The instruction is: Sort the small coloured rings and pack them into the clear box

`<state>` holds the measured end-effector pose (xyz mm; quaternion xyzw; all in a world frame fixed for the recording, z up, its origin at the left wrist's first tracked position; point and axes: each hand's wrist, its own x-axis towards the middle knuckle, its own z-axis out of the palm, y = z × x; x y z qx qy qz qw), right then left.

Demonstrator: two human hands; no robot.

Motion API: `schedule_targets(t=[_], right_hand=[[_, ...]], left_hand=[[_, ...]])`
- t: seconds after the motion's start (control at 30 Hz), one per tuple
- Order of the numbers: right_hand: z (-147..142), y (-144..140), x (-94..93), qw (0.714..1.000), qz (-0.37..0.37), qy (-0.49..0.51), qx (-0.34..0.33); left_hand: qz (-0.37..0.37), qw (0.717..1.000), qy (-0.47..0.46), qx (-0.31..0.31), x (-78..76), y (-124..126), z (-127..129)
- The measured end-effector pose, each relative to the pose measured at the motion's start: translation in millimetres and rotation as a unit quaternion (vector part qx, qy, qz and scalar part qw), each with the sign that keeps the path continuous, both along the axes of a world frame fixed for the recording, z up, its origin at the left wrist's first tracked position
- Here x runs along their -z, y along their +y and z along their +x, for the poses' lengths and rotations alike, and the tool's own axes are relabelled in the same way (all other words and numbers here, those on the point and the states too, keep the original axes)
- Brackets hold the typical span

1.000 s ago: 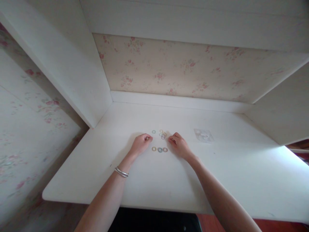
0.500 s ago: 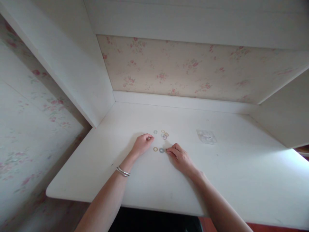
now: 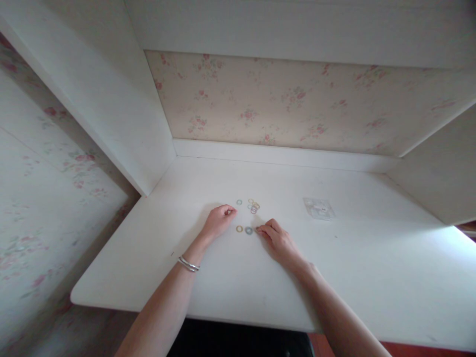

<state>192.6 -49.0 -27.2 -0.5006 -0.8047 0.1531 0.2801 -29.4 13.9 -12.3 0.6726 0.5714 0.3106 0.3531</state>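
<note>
Head view shows left hand and right hand pinched nearly closed near rings, any hold unclear.

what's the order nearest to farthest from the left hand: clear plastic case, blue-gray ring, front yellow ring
In the head view, from the left hand:
1. Front yellow ring, lower right.
2. Blue-gray ring, just right of that.
3. Clear plastic case, far right.

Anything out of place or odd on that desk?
Nothing looks spilled. The cluster of thin rings looks untidy: they overlap in a loose jumble, while the yellow ring and grey ring lie side by side. A dark speck marks the white desk, left of the bracelets.
</note>
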Motion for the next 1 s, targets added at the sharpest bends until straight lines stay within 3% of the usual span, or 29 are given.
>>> schedule_targets(t=[1.0], right_hand=[[-0.4,-1.1,-4.6,1.0,0.002,-0.023,-0.012]], left_hand=[[-0.001,1.0,0.014,-0.015,-2.2,-1.1,2.1]])
